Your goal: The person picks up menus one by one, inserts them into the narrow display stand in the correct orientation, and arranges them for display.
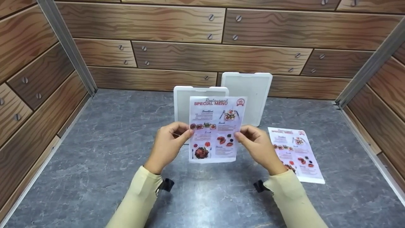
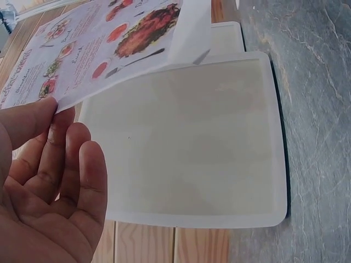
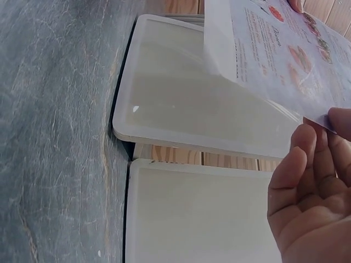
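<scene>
A printed restaurant menu sheet [image 1: 216,129] is held up in front of the body, its printed face toward the head camera. My left hand [image 1: 169,145] pinches its left edge between thumb and fingers. At the opposite edge, my right hand [image 1: 259,147] pinches it the same way. Behind the sheet stand two white-framed panels, a nearer left one [image 1: 181,107] partly covered by the menu and a right one [image 1: 250,82] farther back. The left wrist view shows the nearer panel [image 2: 186,142] just past the sheet, apart from the fingers.
A second menu sheet [image 1: 303,158] lies on the grey marbled table [image 1: 95,164], right of the right hand and partly hidden by it. Wood-patterned walls [image 1: 177,25] with metal corner strips [image 1: 68,44] enclose the table at the back and sides.
</scene>
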Tool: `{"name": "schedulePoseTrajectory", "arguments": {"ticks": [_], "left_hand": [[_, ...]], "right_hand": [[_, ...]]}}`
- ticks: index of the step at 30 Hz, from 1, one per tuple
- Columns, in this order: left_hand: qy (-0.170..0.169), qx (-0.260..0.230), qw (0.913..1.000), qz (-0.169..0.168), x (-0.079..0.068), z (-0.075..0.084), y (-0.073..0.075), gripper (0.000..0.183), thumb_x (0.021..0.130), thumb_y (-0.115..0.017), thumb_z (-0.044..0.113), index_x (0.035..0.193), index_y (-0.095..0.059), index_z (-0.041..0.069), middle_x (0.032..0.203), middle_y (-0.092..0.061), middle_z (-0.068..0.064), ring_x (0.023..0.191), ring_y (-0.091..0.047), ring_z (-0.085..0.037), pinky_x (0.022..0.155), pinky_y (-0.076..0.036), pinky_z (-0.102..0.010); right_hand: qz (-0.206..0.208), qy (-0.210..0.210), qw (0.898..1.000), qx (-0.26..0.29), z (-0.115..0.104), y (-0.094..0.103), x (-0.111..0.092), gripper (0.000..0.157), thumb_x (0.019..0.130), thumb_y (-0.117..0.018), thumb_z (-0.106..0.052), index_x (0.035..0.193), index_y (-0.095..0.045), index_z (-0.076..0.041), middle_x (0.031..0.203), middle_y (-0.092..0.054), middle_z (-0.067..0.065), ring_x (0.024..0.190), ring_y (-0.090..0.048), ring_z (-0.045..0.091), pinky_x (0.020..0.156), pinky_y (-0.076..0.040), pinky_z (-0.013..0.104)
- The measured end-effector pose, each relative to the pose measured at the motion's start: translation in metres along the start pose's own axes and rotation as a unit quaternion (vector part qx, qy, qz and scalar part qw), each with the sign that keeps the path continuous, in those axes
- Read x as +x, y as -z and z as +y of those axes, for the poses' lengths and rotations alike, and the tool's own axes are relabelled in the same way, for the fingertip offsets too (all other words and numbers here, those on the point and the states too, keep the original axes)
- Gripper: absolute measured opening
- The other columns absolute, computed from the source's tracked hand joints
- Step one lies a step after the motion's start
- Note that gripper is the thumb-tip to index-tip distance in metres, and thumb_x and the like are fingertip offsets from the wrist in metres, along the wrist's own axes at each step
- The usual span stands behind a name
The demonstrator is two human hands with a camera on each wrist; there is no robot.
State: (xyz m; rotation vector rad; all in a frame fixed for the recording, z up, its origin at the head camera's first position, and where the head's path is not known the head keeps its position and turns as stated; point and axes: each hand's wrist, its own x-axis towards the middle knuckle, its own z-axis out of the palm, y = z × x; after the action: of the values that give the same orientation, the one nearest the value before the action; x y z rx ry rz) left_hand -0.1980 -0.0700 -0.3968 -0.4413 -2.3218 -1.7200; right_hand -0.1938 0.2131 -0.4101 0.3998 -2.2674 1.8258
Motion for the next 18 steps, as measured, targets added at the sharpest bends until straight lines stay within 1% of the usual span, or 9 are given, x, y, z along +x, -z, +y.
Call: {"name": "schedulePoseTrajectory", "arguments": {"ticks": [6, 11, 18], "left_hand": [[-0.004, -0.001, 1.0, -0.003, 0.0, -0.0009, -0.0013, 0.007, 0.095, -0.076, 0.014, 0.094, -0.076, 0.007, 0.085, -0.073, -0.001, 0.076, -0.066, -0.015, 0.07, -0.055, -0.027], [0.001, 0.0, 0.9998, -0.018, -0.0007, -0.002, -0.0019, 0.008, 0.094, -0.077, 0.015, 0.095, -0.076, 0.007, 0.086, -0.073, -0.003, 0.076, -0.066, -0.015, 0.07, -0.054, -0.027], [0.007, 0.024, 0.999, -0.036, -0.0006, -0.0041, -0.002, 0.009, 0.095, -0.076, 0.018, 0.093, -0.076, 0.009, 0.084, -0.072, 0.0, 0.075, -0.065, -0.015, 0.067, -0.051, -0.026]], "right_hand": [[0.004, 0.004, 1.0, -0.007, 0.0006, 0.0011, -0.0002, 0.006, 0.098, -0.067, 0.001, 0.094, -0.07, 0.004, 0.083, -0.065, 0.006, 0.076, -0.059, 0.012, 0.07, -0.052, 0.023], [0.01, 0.007, 1.0, -0.007, -0.0013, 0.0021, -0.0005, 0.008, 0.099, -0.067, -0.001, 0.094, -0.069, 0.004, 0.081, -0.063, 0.005, 0.075, -0.056, 0.012, 0.068, -0.049, 0.023], [0.027, 0.005, 1.0, 0.0, -0.0008, 0.0036, 0.0008, 0.009, 0.099, -0.066, 0.0, 0.092, -0.068, 0.006, 0.078, -0.06, 0.004, 0.072, -0.055, 0.011, 0.066, -0.048, 0.023]]}}
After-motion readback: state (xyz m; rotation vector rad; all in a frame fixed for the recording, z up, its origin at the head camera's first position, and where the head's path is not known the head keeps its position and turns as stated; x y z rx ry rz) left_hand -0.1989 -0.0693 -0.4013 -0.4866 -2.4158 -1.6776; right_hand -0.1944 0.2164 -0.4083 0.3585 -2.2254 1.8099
